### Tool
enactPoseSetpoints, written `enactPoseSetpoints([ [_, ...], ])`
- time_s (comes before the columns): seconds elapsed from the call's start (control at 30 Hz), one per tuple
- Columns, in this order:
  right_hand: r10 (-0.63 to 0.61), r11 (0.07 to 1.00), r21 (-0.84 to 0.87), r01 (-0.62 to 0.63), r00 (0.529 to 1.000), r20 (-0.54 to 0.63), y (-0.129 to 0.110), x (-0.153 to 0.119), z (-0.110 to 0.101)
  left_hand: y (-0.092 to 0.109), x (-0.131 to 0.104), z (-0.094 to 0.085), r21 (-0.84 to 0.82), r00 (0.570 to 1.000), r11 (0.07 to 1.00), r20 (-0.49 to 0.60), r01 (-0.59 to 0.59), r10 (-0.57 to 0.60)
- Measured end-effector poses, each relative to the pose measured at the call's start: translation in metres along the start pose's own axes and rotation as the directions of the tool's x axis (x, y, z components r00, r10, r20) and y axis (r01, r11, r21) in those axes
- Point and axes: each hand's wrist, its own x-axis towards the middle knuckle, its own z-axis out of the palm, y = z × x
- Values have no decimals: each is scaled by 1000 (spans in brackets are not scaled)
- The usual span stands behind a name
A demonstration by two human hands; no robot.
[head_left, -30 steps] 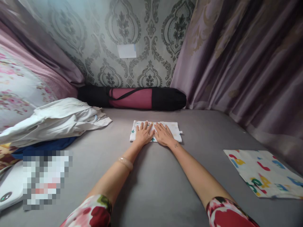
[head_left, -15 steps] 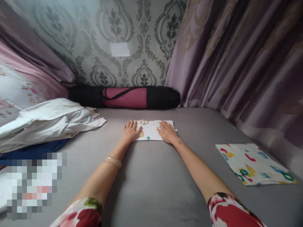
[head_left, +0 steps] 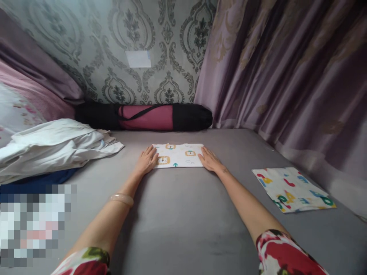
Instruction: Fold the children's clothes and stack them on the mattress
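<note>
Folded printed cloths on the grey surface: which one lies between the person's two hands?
The small white cloth with orange and teal motifs, lying near the rolled mat. The left hand and right hand rest flat at its ends. The letter-print cloth lies apart, untouched.

Home bedroom, grey bed sheet (head_left: 183,214), damask wallpaper (head_left: 114,46), purple curtains (head_left: 286,68), piled linens (head_left: 51,145)

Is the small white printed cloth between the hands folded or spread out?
Folded: the small white printed cloth lies as a compact flat rectangle on the grey bed sheet, left hand and right hand at its ends.
</note>
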Motion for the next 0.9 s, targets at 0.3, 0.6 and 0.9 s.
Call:
enactPoseSetpoints([
  [0.3, -86, 996, 3, 86, 994, -67, -41, 10, -8, 30, -7, -14, 114, 981, 978, -56, -176, 184],
  [0.6, -157, 987, 23, 162, 976, -150, -97, 27, -1, 103, 16, 0, 87, 969, 972, -98, -220, 228],
  [0.9, -169, 985, 4, 170, 980, -101, -95, 27, 21, 90, 18, 24, 67, 985, 983, 41, -170, 168],
])
